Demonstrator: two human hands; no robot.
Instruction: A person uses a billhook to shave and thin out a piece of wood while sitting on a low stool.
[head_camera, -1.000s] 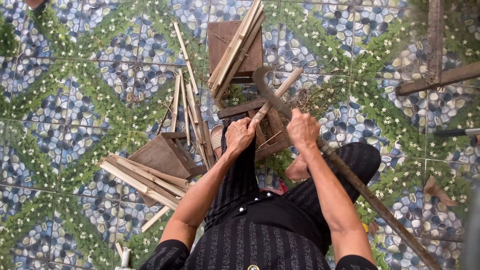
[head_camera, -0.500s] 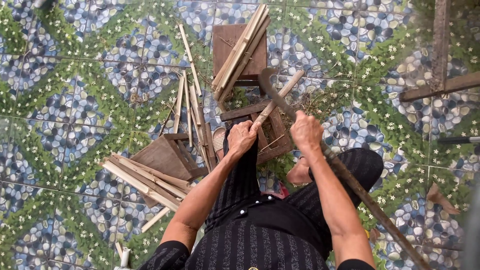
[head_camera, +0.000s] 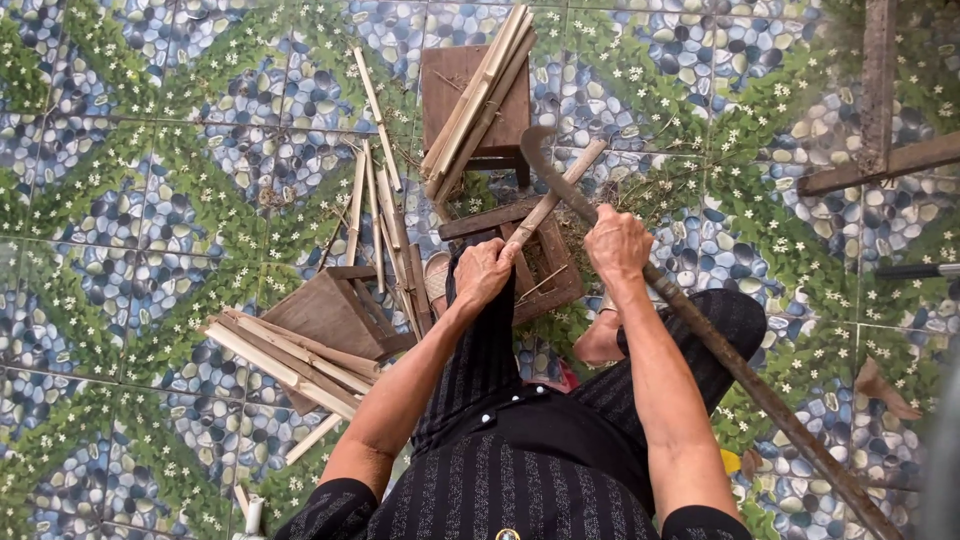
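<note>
The left hand grips a bamboo strip — propped on a small wooden stool. The right hand clenches a long hooked blade — laid against the strip.

home courtyard: patterned floor tiles, bamboo strips

Soft, even daylight falls on everything below me, bright without glare. Shadows are faint and short, tucked just under the wooden stool and the bundle of split strips. The tiled floor shows no hot spots. Sharpness is good in the middle, where my left hand and right hand read crisply. Toward the right edge and the 2 right corners the picture smears and darkens a little, and straight lines bow outward from wide-lens distortion.
</note>
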